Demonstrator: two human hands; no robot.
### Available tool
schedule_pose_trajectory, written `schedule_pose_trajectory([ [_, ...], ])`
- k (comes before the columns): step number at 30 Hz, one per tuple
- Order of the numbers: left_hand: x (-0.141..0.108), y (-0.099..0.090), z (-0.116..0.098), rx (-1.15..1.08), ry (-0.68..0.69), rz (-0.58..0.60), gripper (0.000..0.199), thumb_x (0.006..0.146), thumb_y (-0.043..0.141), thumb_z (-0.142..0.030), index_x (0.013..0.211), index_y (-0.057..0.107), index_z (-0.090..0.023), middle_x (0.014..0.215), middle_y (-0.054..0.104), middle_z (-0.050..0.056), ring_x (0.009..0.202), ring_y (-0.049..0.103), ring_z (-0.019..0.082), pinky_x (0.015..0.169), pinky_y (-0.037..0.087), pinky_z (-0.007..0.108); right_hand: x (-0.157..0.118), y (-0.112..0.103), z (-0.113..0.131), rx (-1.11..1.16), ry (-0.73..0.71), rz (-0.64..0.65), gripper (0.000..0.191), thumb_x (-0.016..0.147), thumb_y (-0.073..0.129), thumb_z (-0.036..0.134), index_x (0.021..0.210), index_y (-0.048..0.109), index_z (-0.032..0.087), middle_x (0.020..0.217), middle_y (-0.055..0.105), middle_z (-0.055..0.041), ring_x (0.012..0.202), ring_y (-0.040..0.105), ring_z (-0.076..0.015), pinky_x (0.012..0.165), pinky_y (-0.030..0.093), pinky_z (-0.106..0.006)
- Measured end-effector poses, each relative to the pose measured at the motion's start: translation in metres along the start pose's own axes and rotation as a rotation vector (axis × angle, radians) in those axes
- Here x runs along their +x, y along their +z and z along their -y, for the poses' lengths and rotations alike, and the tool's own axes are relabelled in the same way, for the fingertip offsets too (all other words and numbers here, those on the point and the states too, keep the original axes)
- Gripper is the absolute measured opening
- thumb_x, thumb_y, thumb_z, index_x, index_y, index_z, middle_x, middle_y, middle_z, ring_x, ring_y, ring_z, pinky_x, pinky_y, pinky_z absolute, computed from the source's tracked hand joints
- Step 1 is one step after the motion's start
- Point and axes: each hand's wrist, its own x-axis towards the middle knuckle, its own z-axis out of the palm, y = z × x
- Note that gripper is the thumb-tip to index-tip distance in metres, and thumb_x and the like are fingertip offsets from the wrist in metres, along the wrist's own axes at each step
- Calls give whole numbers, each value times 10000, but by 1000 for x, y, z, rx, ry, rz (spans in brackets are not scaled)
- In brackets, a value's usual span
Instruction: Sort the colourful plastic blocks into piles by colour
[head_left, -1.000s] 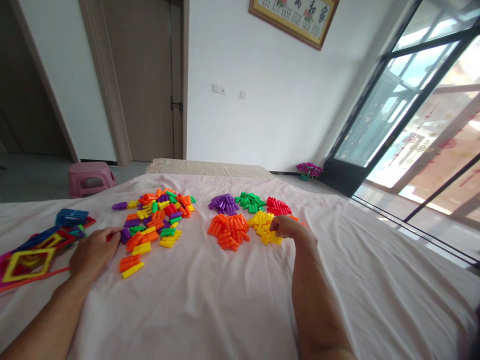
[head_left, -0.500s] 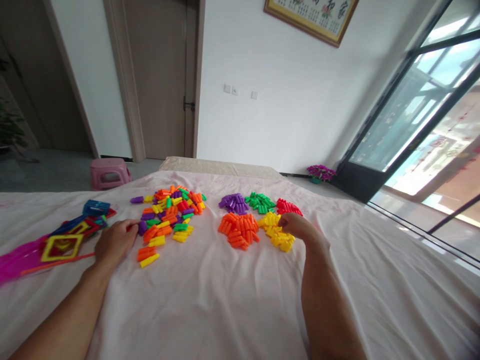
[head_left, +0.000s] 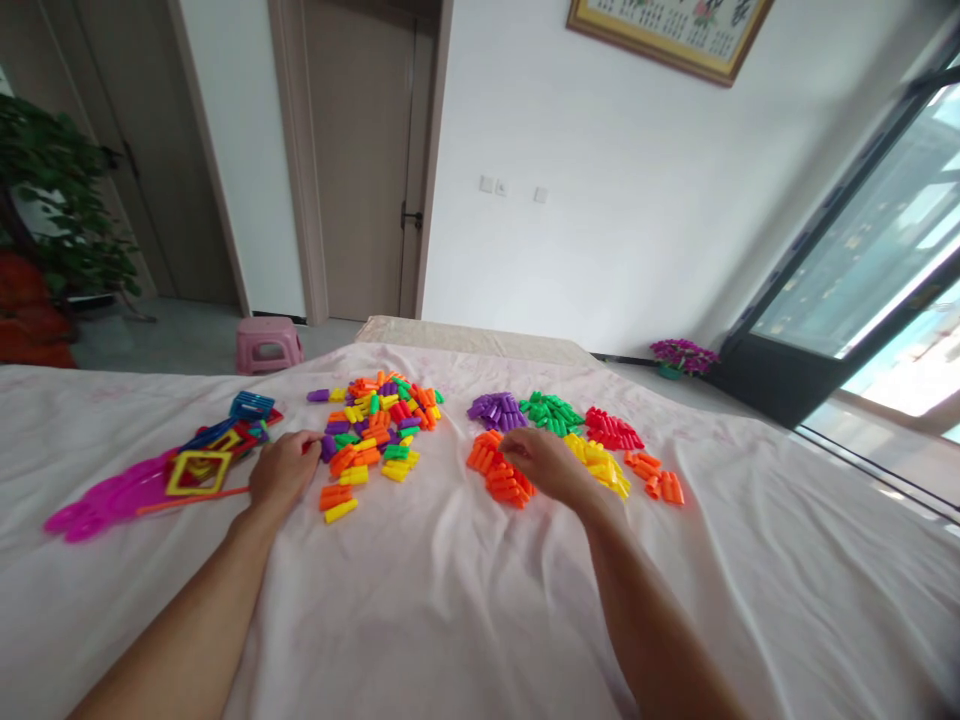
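My left hand [head_left: 286, 468] rests with curled fingers at the left edge of a mixed heap of colored pieces [head_left: 379, 410], close to a purple piece [head_left: 328, 447]. What its fingertips hold, if anything, is too small to tell. My right hand [head_left: 541, 458] is over the right side of the orange pile [head_left: 489, 462], fingers bent down and their tips partly hidden. Around it lie a purple pile [head_left: 496, 411], a green pile [head_left: 551, 412], a yellow pile [head_left: 600, 464] and a red pile [head_left: 613, 428]. A smaller orange group [head_left: 664, 482] lies farther right.
On the cloth-covered table [head_left: 420, 620], left of my left hand, lie a pink plastic item [head_left: 112, 498], a yellow square frame [head_left: 196, 473] and blue pieces [head_left: 252, 405]. Beyond the table stand a pink stool [head_left: 268, 345] and purple flowers [head_left: 684, 356].
My right hand has moved left from the yellow pile to the orange pile. The smaller orange group at the right, hidden behind my arm before, now shows. The camera view has shifted left.
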Motion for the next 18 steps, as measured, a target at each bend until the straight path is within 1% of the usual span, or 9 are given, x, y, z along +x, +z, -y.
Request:
schedule_pose_trajectory([
  [1,0,0,0,3,5,-1,410,912,411,-424,1146,723,-296,1251,693,46,1069,616,278,799,466,347,4,14,12,51,-83,30,189,874,565,114,926,726,197,940,737,-29,867,666,-164,761,453,-241],
  [3,0,-1,0,7,15,2,402,917,412,-403,1137,728,-288,1240,700,45,1076,616,269,799,461,335,13,42,33,113,-203,58,174,907,579,147,995,722,195,1033,729,-48,967,660,-174,866,464,-261],
  [5,0,-1,0,7,18,5,398,919,413,-390,1137,729,-284,1239,703,43,1082,615,262,795,456,326,23,70,49,134,-273,66,167,936,595,204,1057,709,191,1105,715,-69,1061,639,-188,955,449,-285],
  [7,-1,-1,-1,4,20,2,395,920,411,-384,1136,727,-287,1240,702,36,1085,614,255,794,451,321,36,94,61,124,-289,69,169,947,610,257,1077,696,191,1135,706,-80,1116,618,-201,996,434,-303],
  [9,-1,-1,-1,0,19,-8,391,921,410,-384,1133,725,-293,1238,702,28,1085,613,251,791,447,319,49,113,70,81,-243,57,201,939,633,326,1084,680,194,1144,698,-88,1135,605,-226,992,439,-327],
  [12,-2,-1,-2,-18,8,-15,382,919,412,-388,1118,726,-297,1224,705,24,1079,613,249,779,444,317,67,131,81,-10,-106,35,383,871,699,455,1132,640,182,1124,686,-110,1103,602,-277,933,466,-376],
  [13,-2,-1,-2,-25,6,-16,381,918,413,-387,1116,726,-296,1220,706,23,1079,611,249,783,445,317,71,135,83,-30,-66,31,449,837,726,476,1153,623,175,1120,680,-117,1094,599,-290,917,471,-387],
  [15,-3,-2,-3,-31,8,-17,379,917,412,-376,1115,726,-294,1225,704,22,1087,607,251,806,445,321,77,140,86,-38,-10,22,536,780,771,465,1188,596,165,1133,665,-121,1095,587,-301,902,474,-395],
  [18,-3,-3,-3,-31,12,-18,377,916,412,-365,1110,727,-293,1245,695,22,1108,596,260,842,442,331,79,142,84,3,10,4,702,713,823,441,1291,542,159,1206,629,-128,1147,554,-309,925,468,-402],
])
